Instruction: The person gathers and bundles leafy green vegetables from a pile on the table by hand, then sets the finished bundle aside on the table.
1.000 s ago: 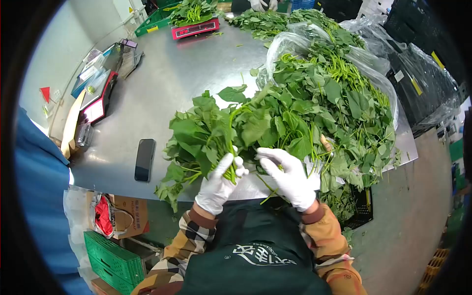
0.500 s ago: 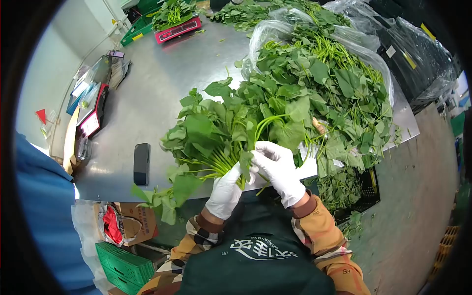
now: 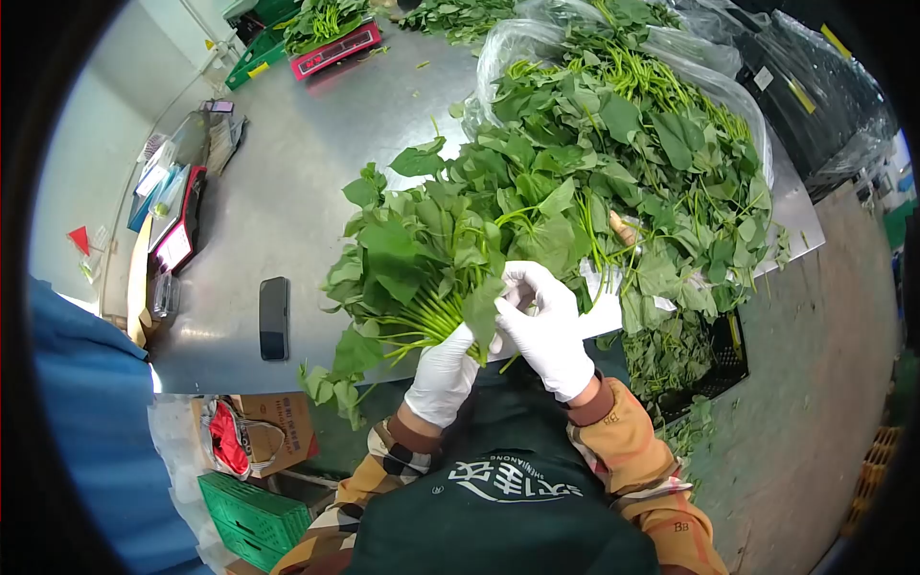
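My left hand (image 3: 443,381), in a white glove, is wrapped around the lower stems of a thick bunch of leafy greens (image 3: 422,259). The cut stem ends fan out just above its fingers, and the leaves point away from me over the table edge. Close beside it, my right hand (image 3: 548,331), also gloved, has thumb and fingertips pinched at the edge of a broad green leaf (image 3: 483,309) on the bunch's near side. A trailing sprig (image 3: 335,388) droops off the bunch's left side. Right of the bunch spreads a large pile of loose greens (image 3: 652,182), partly in clear plastic.
On the metal table (image 3: 240,211) lie a black phone (image 3: 274,318) and a red scale (image 3: 335,50) bearing greens. Another red-edged scale (image 3: 182,230) stands at the left. A black crate (image 3: 730,355) with greens sits below the right edge; green crates (image 3: 251,517) are at lower left.
My right hand's fingertips have shifted slightly, and the broad leaf beside them now shows more fully. The bunch has moved a little right in view, as the camera has shifted slightly.
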Demonstrator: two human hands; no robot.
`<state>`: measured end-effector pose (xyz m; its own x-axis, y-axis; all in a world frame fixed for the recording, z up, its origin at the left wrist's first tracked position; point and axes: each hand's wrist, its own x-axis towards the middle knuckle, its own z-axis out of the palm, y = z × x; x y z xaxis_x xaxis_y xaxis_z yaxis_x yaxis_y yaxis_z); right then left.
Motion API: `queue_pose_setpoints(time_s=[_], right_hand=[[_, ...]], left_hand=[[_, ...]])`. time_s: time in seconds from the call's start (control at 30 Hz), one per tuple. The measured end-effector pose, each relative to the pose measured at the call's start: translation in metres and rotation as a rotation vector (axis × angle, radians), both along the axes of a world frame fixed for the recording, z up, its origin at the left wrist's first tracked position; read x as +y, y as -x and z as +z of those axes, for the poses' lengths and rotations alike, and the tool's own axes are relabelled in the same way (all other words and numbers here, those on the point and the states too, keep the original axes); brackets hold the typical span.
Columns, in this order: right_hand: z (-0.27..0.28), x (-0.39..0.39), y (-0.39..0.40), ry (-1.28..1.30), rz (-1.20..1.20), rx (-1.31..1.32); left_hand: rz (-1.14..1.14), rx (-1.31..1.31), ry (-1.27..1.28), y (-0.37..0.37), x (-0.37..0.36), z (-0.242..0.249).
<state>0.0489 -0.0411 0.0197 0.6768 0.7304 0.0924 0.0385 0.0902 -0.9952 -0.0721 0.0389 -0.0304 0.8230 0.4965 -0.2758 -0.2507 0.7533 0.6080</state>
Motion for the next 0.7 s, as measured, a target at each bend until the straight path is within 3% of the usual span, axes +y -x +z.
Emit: queue_pose_setpoints(time_s=[0.1, 0.13, 0.23, 0.4, 0.63, 0.7], right_hand=[[-0.020, 0.008, -0.010, 0.122, -0.065, -0.189], [-0.016, 0.006, -0.010, 0.117, -0.049, 0.002], [-0.020, 0.010, -0.012, 0.051, -0.154, -0.208], [0.001, 0.005, -0.030, 0.076, -0.186, -0.929], [0.002, -0.008, -0.057, -0.006, -0.431, -0.866], [0.017, -0.035, -0.101, 0.000, -0.643, -0.632]], left_hand=[[0.025, 0.110, -0.140, -0.001, -0.006, 0.011], [0.073, 0.171, -0.164, 0.000, -0.007, 0.011], [0.124, 0.186, -0.113, -0.005, -0.012, 0.025], [-0.102, 0.099, -0.101, 0.002, -0.004, 0.007], [-0.303, 0.111, -0.130, 0.008, 0.013, 0.038], [-0.278, 0.204, -0.342, 0.032, 0.016, 0.038]])
